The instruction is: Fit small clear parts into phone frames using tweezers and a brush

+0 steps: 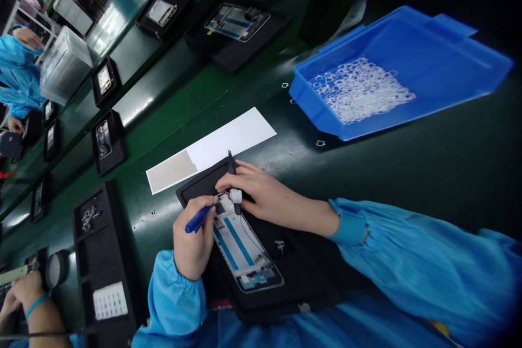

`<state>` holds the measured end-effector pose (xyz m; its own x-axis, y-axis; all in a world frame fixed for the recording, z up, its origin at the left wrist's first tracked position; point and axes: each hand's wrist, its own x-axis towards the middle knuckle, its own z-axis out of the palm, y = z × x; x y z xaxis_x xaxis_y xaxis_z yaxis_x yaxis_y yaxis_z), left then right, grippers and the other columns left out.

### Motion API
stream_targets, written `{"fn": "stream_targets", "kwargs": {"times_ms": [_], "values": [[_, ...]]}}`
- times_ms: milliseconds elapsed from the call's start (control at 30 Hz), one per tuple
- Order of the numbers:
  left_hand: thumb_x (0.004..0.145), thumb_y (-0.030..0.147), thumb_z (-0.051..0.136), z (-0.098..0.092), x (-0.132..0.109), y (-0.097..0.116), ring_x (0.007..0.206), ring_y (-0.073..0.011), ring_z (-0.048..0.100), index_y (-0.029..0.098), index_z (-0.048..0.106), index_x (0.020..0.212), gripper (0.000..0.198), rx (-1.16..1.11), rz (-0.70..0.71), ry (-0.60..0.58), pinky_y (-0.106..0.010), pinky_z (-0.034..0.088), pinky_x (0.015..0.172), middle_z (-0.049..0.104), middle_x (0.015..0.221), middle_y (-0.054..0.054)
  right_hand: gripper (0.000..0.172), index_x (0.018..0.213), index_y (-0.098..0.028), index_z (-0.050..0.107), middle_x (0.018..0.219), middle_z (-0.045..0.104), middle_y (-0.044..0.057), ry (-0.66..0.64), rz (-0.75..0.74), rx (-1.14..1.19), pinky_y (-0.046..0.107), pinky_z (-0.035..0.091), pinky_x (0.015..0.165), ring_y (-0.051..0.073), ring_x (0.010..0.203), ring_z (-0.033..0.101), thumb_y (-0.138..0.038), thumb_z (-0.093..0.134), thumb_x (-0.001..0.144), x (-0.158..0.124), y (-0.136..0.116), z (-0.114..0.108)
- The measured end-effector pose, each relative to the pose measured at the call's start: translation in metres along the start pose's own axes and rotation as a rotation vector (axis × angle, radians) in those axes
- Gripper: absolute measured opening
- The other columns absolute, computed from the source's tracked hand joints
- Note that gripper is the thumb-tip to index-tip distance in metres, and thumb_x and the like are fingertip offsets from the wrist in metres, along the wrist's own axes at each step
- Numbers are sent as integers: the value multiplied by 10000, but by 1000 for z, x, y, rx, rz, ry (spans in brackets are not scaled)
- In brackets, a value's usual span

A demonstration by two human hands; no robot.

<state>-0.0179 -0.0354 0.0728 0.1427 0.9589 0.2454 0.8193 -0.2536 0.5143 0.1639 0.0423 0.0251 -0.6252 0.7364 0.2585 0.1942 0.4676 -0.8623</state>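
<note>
Head view shows the phone [232, 244], with 2 blue strips [240, 243] along it, lying in a black tray [199, 182], below and between the 2 hands. The left hand [188, 247] is at the left of its upper end and holds a blue tool [198, 221] between thumb and fingers. The right hand [267, 198] comes from the right side over the same end, its fingers closed around black tweezers [231, 165]. Whether the fingertips touch the phone, I cannot tell. Just beyond the tray lies a white card [232, 136]; farther right stands a blue bin [448, 60] with white pieces [367, 92].
</note>
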Motion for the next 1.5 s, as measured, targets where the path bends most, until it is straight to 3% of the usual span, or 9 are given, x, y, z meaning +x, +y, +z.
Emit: {"fn": "stream_targets", "kwargs": {"times_ms": [667,733,833,900,1000,1067,1133,1267,1500], "values": [[931,103,507,9,-2,0,930,-157,688,213,576,1042,171,18,51,-1,-259,551,813,690,989,-54,322,990,-245,552,948,663,18,19,-17,-37,550,324,1110,200,917,598,-9,434,806,1,-2,1],[920,120,544,10,-1,-5,909,-157,689,211,570,1004,126,-75,-7,81,-268,551,811,687,956,-43,332,982,-245,557,950,669,18,31,-6,-42,554,321,1111,205,933,608,-2,436,790,1,-2,4],[933,137,517,5,-3,-11,917,-167,682,211,519,951,76,-252,-102,313,-325,549,836,668,944,-35,368,1012,-243,566,953,677,26,35,5,-58,555,331,1106,216,963,620,4,439,771,1,-1,6],[950,130,440,-1,-6,-13,883,-164,664,208,508,892,117,-268,-74,394,-336,539,818,636,892,-25,381,1026,-244,567,962,681,29,32,3,-56,555,336,1103,224,988,621,3,445,762,2,-1,6],[919,107,428,-5,-13,-12,726,-148,585,198,598,899,194,27,66,212,-273,480,664,566,772,-13,340,1007,-246,564,980,689,31,22,1,-38,557,339,1101,230,1001,622,-21,465,773,2,2,6],[885,87,469,-2,-17,-11,654,-146,526,205,648,1038,264,297,125,51,-268,416,585,540,736,-8,307,998,-251,567,984,695,29,17,7,-33,554,346,1096,229,985,628,-44,478,789,2,4,7],[862,75,517,4,-19,-11,615,-145,489,229,640,1150,349,489,145,-24,-280,379,559,523,718,5,285,996,-254,575,977,699,24,23,14,-37,557,339,1098,226,966,632,-65,495,798,2,6,8],[833,78,596,14,-18,-13,623,-143,494,251,636,1155,368,609,190,-38,-291,360,556,503,713,20,263,999,-246,580,960,702,22,21,16,-54,557,316,1111,219,959,638,-80,520,805,3,7,9],[852,50,531,14,-15,-15,609,-155,488,213,636,1103,317,563,241,3,-310,337,546,502,709,14,248,1013,-238,573,977,707,25,-12,39,-72,549,304,1118,212,970,639,-78,534,827,5,4,7]]}}
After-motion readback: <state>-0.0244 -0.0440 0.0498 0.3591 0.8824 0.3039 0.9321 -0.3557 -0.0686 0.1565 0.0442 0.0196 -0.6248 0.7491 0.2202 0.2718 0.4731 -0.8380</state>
